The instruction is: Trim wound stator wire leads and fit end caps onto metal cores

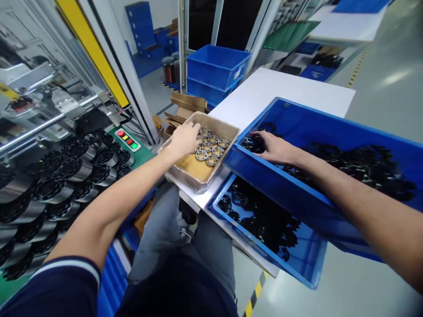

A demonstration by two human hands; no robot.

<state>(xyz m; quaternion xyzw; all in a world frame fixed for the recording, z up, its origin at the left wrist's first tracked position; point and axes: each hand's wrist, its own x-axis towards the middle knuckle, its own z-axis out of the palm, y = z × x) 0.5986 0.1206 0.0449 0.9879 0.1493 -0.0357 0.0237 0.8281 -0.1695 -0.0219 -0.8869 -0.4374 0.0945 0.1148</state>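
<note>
My left hand (185,140) reaches into the cardboard box (192,175) at its left side, fingers bent down beside several metal rings (207,147); whether it grips one is hidden. Over the near left corner of the upper blue bin (277,176), my right hand (271,147) curls its thumb and fingers round a black part (254,143). More black parts (363,165) lie along the bottom of that bin. A lower blue bin (310,268) beneath it also holds black parts.
On the left, several metal cylinders with black tops (74,168) stand on a green surface beside a button panel (128,139). The white table (264,90) extends beyond the box. Stacked blue bins (214,70) stand behind it. A yellow-edged machine frame (95,53) rises at the left.
</note>
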